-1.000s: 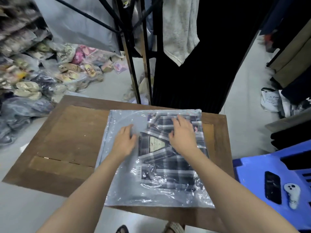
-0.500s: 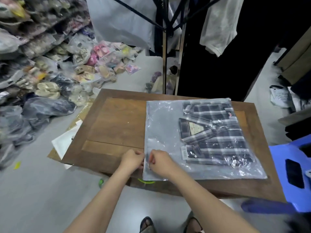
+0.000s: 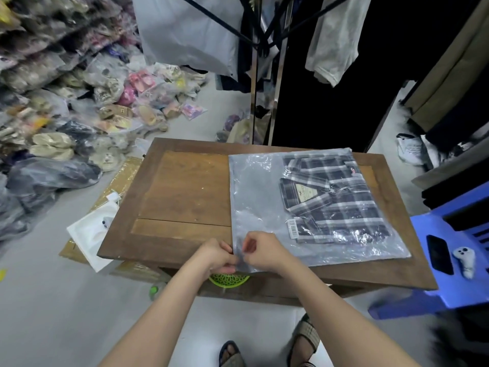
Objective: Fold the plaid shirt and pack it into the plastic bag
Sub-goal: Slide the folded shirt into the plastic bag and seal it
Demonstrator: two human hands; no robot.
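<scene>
- Both hands meet at the near left corner of the plastic bag (image 3: pixel 254 197): the left hand (image 3: pixel 214 254) and the right hand (image 3: pixel 260 251) sit side by side, fingers curled in, each pinching the film between thumb and fingertips
- The plaid shirt (image 3: pixel 336 200) is already folded and lies flat inside the bag, collar and label showing, pushed over to the right half; the left half of the bag holds nothing and lies slack on the counter (image 3: pixel 185 192)
- Folding and inserting look done, so the step in hand seems to be closing or tidying the bag at that corner; whether there is a sealing strip or flap there is too small to tell
- The next move likely calls for a steady pinch run along the open edge, with the film kept taut so it does not wrinkle or trap air
- The pinched corner hangs just past the counter's near edge, so a hard pull could drag the bag and the shirt off
- A blue stool (image 3: pixel 449 287) with a phone (image 3: pixel 439 256) on it stands to the right, apart from the bag
</scene>
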